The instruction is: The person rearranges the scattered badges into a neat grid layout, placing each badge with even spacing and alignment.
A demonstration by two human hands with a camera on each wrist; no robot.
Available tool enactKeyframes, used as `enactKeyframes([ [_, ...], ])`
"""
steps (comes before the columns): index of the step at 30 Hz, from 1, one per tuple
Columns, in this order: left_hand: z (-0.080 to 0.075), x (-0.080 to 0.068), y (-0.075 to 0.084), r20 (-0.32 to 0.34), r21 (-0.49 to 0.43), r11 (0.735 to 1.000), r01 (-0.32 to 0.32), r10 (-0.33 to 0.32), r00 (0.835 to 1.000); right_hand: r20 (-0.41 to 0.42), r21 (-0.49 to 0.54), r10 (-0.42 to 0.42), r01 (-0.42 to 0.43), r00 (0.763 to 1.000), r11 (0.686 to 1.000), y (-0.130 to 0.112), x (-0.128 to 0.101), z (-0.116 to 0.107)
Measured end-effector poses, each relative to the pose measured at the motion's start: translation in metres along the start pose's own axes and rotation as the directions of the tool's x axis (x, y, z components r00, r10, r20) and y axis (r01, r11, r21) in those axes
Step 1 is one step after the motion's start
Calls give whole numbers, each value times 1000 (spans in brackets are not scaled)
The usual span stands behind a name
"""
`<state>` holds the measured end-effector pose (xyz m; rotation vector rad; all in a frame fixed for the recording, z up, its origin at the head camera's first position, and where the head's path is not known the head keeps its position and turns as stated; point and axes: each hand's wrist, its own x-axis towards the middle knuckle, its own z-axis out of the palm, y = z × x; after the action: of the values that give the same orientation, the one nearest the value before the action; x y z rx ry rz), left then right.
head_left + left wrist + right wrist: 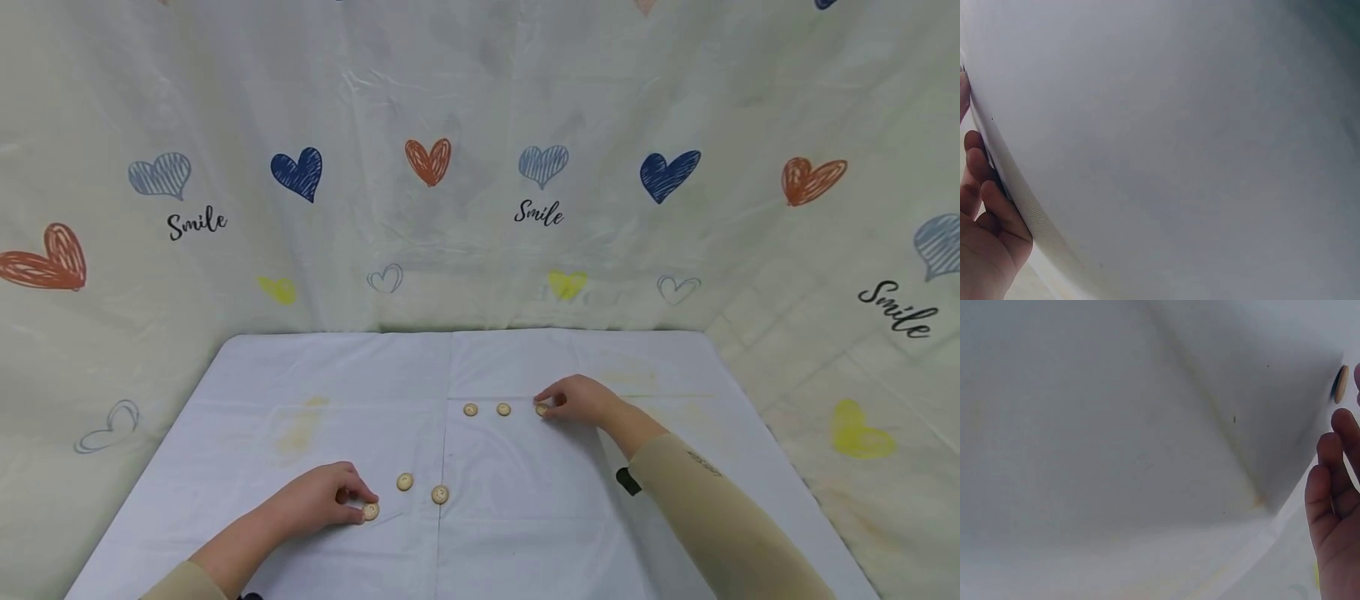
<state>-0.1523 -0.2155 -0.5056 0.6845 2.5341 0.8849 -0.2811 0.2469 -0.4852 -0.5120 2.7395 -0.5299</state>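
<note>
Nearest, left hand pinches a button at six o'clock; right hand pinches another button at twelve, extending rows.

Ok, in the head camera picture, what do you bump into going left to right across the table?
Left hand → button at its fingertips → near button → next near button → far button → second far button → button at the right fingertips → right hand.

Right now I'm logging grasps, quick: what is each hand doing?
Left hand: fingers curled, pinching the nearest tan button on the white cloth.
Right hand: fingers curled, pinching the far row's end button.
</note>
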Motion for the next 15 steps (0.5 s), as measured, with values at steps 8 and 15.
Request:
enactKeyframes([
  [8, -1, 1, 1, 4, 7, 1000, 3, -3, 1000, 21, 92, 47, -49, 999, 995, -11, -7, 0],
  [15, -2, -1, 1, 2, 4, 1000, 5, -5, 1000, 58, 106, -36, 30, 998, 994, -30, -11, 7],
])
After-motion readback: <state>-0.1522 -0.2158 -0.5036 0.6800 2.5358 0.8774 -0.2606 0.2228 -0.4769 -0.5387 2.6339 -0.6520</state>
